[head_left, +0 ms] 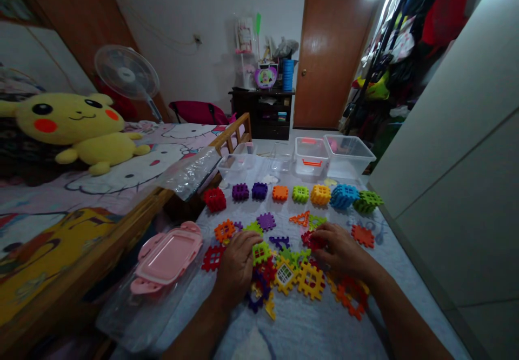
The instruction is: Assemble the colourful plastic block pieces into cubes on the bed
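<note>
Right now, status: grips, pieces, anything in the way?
Left grip at a green piece, right grip at a red piece; hold unclear on both. Loose pieces between, stacks in a row beyond. Pink lid left, likely out of the way.

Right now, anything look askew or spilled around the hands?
Loose tiles lie jumbled, some overlapping, between the left hand and right hand; odd against the tidy single-colour stacks behind. No clear damage visible.

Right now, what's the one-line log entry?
left hand: beside lime piece | right hand: at red piece | stacks: row beyond
</note>
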A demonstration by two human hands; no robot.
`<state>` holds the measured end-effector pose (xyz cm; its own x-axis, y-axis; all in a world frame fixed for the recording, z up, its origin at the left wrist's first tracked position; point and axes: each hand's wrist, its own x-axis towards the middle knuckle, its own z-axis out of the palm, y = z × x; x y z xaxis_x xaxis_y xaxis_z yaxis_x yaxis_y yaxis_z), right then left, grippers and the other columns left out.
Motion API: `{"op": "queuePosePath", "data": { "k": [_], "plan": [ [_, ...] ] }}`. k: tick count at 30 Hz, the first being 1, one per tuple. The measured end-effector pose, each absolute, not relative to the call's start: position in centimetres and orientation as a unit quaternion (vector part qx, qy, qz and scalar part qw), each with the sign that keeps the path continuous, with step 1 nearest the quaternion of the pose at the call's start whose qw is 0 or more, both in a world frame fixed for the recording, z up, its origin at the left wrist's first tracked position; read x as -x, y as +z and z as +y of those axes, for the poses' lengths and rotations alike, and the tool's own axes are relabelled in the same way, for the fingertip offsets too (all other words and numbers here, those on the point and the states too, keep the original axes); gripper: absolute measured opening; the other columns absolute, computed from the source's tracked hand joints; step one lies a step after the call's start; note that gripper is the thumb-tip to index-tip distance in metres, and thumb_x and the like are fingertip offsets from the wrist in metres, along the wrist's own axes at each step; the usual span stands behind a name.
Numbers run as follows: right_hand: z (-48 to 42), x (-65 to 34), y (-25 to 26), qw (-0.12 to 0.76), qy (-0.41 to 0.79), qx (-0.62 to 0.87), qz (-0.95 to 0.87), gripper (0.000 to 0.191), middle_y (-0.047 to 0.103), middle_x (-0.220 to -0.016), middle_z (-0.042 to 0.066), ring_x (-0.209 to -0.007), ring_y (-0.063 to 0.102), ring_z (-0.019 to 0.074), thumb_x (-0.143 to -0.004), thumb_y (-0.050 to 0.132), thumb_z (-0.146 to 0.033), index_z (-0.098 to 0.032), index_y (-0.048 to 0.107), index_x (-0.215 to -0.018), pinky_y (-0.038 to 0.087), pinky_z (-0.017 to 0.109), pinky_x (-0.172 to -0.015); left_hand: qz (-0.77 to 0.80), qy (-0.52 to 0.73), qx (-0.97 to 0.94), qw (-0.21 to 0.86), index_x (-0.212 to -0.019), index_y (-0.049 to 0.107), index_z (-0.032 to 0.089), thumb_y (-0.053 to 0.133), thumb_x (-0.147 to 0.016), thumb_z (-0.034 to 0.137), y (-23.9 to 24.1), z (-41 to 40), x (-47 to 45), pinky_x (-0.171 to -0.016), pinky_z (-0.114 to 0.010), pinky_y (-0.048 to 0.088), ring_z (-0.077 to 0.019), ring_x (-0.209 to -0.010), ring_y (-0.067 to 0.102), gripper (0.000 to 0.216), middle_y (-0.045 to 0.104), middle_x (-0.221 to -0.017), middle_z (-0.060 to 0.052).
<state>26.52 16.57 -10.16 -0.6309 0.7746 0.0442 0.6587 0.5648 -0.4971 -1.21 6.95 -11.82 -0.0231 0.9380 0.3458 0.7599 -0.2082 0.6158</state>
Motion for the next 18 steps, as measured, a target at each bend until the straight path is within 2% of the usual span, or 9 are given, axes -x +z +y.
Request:
{"op": "queuePosePath", "data": {
  "k": [6, 10, 14, 18],
  "plan": [
    [17.1, -26.6, -10.9, 0.231, 0.255, 0.467, -0.815, 0.032, 0.07, -0.093, 0.005, -0.086, 0.063, 0.0207, -0.092, 0.041, -0.034, -0.022, 0.069, -0.101, 0.049, 0.035, -0.08, 0.653, 0.415, -0.619, 0.134, -0.101, 0.062, 0.026, 0.032, -0.089, 0.019, -11.9, 6.5, 1.9, -0.1, -0.043, 0.046, -0.022, -0.111, 0.057, 0.033, 0.064, -0.11, -0.005],
    [17.2, -26.3, -11.6, 0.243, 0.27, 0.507, -0.782, 0.033, 0.072, -0.091, 0.004, -0.081, 0.065, 0.0207, -0.092, 0.04, -0.038, -0.023, 0.066, -0.106, 0.05, 0.035, -0.077, 0.652, 0.415, -0.623, 0.12, -0.099, 0.063, 0.026, 0.034, -0.089, 0.019, -11.8, 6.6, 2.0, -0.099, -0.041, 0.046, -0.0217, -0.11, 0.058, 0.032, 0.065, -0.107, -0.005],
    [17.2, -26.0, -12.0, 0.235, 0.207, 0.5, -0.808, 0.029, 0.068, -0.103, 0.008, -0.097, 0.061, 0.0246, -0.088, 0.048, -0.031, -0.021, 0.068, -0.106, 0.047, 0.039, -0.089, 0.604, 0.32, -0.717, 0.137, -0.106, 0.064, 0.026, 0.051, -0.085, 0.028, -11.3, 6.8, 1.8, -0.104, -0.042, 0.042, -0.0237, -0.113, 0.055, 0.025, 0.066, -0.113, -0.006],
    [17.3, -26.3, -12.1, 0.207, 0.152, 0.502, -0.826, 0.034, 0.063, -0.111, 0.012, -0.103, 0.056, 0.0273, -0.086, 0.055, -0.034, -0.018, 0.065, -0.114, 0.044, 0.042, -0.093, 0.595, 0.2, -0.761, 0.163, -0.119, 0.06, 0.025, 0.062, -0.079, 0.035, -10.3, 7.2, 1.5, -0.11, -0.048, 0.034, -0.0277, -0.123, 0.05, 0.041, 0.061, -0.128, -0.009]
  ]
}}
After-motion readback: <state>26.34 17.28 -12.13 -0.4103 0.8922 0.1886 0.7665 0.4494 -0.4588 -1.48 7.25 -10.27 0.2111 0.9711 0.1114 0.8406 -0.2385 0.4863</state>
